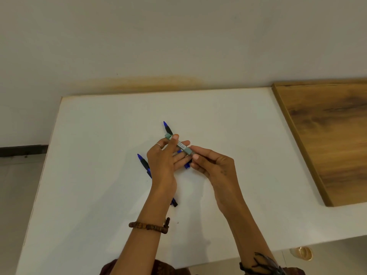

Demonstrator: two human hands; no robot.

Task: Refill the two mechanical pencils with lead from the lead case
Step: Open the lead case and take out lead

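The lead case point(179, 144), a slim grey-green tube with a white printed label, is being held above the white table point(95, 155) by both hands, lying at a slant from upper left to lower right. We are observing the left hand point(163, 162) pinching the case near its upper end between thumb and forefinger, with the remaining fingers spread loosely beneath it; a thin ring is showing on one finger. The right hand point(211, 165) is closing its thumb and fingertips on the lower cap of the case. We cannot tell whether that cap is seated or coming loose.

We are recording two blue-and-black mechanical pencils lying on the table under the hands. The far pencil point(167, 128) is pointing its blue tip away from the person, its body passing behind the fingers. The near pencil point(144, 163) is lying just left of the left hand and running under the wrist. A beaded bracelet point(149, 226) is circling the left wrist. A wooden board point(327, 139) is resting at the table's right side, well apart from the pencils.
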